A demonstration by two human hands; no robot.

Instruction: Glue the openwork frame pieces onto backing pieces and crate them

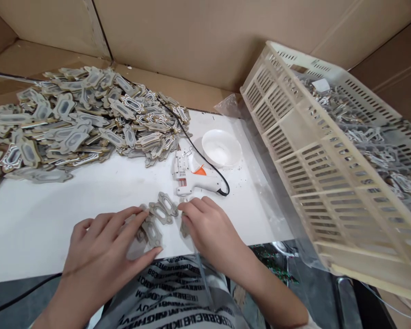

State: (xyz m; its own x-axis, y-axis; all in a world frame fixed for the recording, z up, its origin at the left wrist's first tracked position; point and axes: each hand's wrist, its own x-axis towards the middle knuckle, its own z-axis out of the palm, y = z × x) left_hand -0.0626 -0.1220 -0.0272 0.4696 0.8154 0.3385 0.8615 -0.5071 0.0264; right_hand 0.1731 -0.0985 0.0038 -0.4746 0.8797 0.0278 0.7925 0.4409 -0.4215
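Observation:
Several small grey ornate plates with elongated openings (163,211) lie in a cluster near the front edge of the white table. My left hand (101,246) spans one grey plate (153,234), index finger at its far end and thumb at its near end. The fingers of my right hand (210,228) are drawn together over another grey plate (184,227), mostly hidden beneath them. Just beyond it lies a white glue gun (183,176) with an orange trigger. A translucent glue stick (202,276) runs from under my right hand past the table edge.
A large heap of similar plates (78,119) covers the back left. Behind the glue gun stands a white bowl (222,148). At the right, a cream plastic crate (315,173) holds many metallic-looking parts. A black cord (205,160) crosses from the heap to the gun; cardboard walls enclose the back.

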